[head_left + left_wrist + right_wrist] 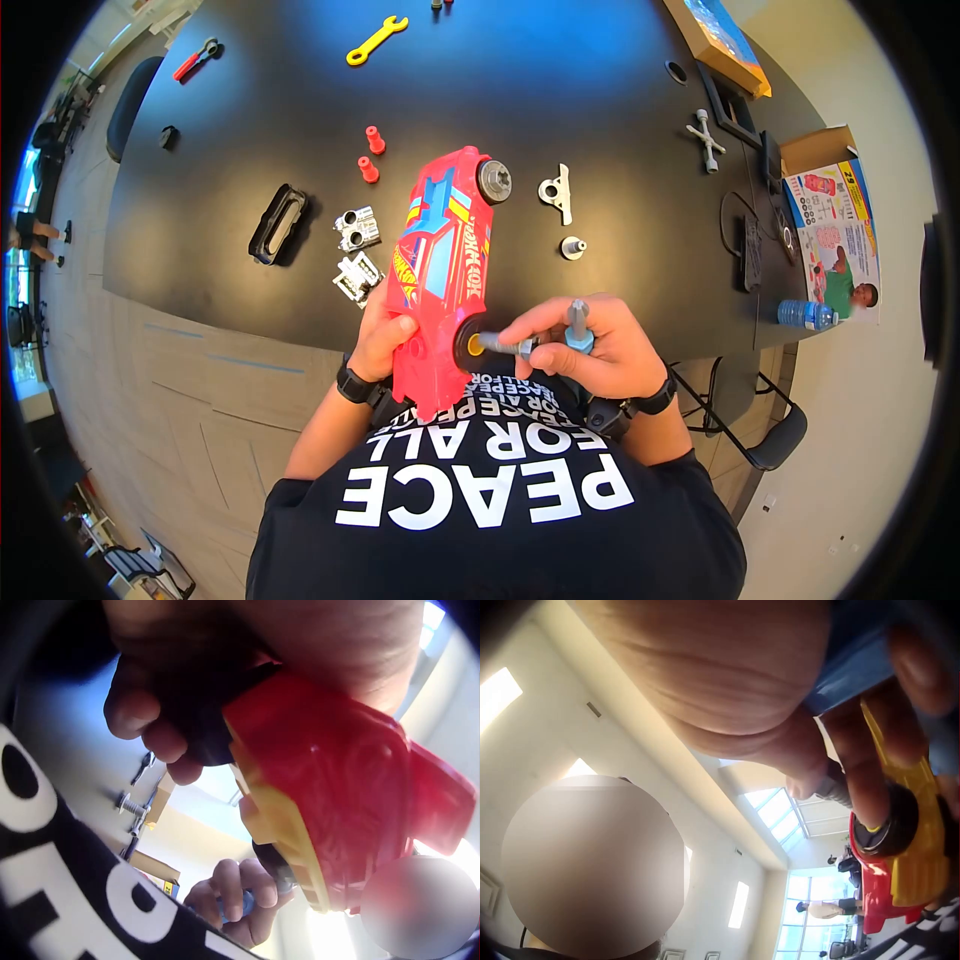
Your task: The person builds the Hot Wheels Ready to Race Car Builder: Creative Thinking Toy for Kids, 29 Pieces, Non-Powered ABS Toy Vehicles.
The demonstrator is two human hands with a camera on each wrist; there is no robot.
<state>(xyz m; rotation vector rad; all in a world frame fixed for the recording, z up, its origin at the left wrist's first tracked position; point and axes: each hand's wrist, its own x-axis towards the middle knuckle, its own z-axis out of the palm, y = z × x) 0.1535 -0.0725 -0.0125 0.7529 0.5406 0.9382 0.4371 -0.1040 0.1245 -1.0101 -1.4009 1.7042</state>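
Observation:
A red Hot Wheels toy car point(445, 250) is gripped near one end by my left hand point(378, 335), thumb on its body, held up in front of my chest. One black wheel with a yellow centre point(468, 343) faces my right hand point(605, 350). Between thumb and fingers, the right hand pinches a grey bolt point(510, 346), its tip right at that wheel's centre. The same hand also holds a blue tool with a grey bit point(578, 325), bit pointing up. In the left wrist view, the car's yellow underside point(281, 832) shows. A second wheel point(494, 182) has a grey hub.
On the black table lie red pegs point(368, 170), silver engine-like parts point(357, 228), a black part point(278, 225), a white bracket point(555, 193) and a flanged grey bolt point(572, 248). Farther off are a yellow wrench point(377, 42), a cross wrench point(706, 140) and a water bottle point(805, 315).

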